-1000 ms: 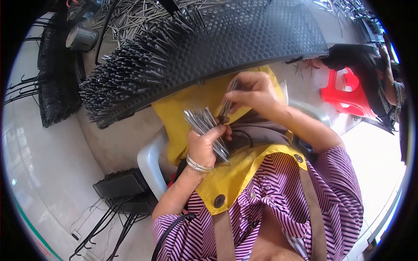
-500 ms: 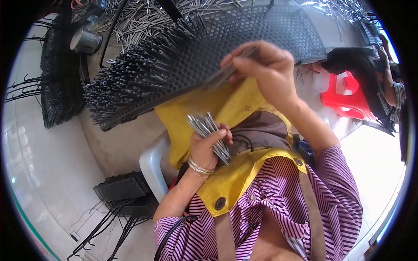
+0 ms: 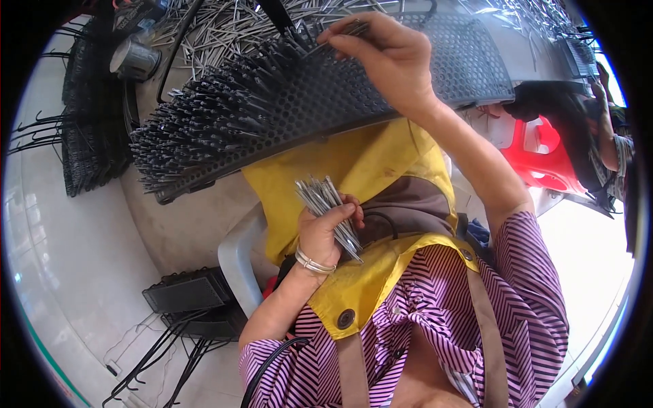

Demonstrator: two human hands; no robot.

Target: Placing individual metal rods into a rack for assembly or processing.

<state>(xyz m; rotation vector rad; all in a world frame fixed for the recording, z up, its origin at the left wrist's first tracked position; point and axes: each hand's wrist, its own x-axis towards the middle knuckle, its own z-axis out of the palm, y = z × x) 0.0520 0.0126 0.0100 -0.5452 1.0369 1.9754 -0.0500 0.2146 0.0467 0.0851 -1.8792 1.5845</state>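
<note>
My left hand (image 3: 326,228) is closed round a bundle of thin grey metal rods (image 3: 328,204), held over my lap. Farther off, my right hand (image 3: 391,54) is raised above a black perforated rack (image 3: 456,64). Its thumb and fingers pinch one or more thin metal rods (image 3: 354,28); how many I cannot tell. The rack's left part bristles with rods (image 3: 204,115) standing close together in its holes. To the right, rows of holes show bare. My right hand is over the far edge of the filled part.
Loose rods (image 3: 224,34) lie heaped beyond the rack. A metal can (image 3: 134,62) stands at the far left, near black racks with hooks (image 3: 98,129). More black racks (image 3: 190,292) lie at lower left. A red stool (image 3: 544,153) and another person (image 3: 605,136) are at right.
My right hand has moved away from me, up and slightly left, from the rack's near edge to the far edge of the standing rods. My left hand and its bundle have barely moved.
</note>
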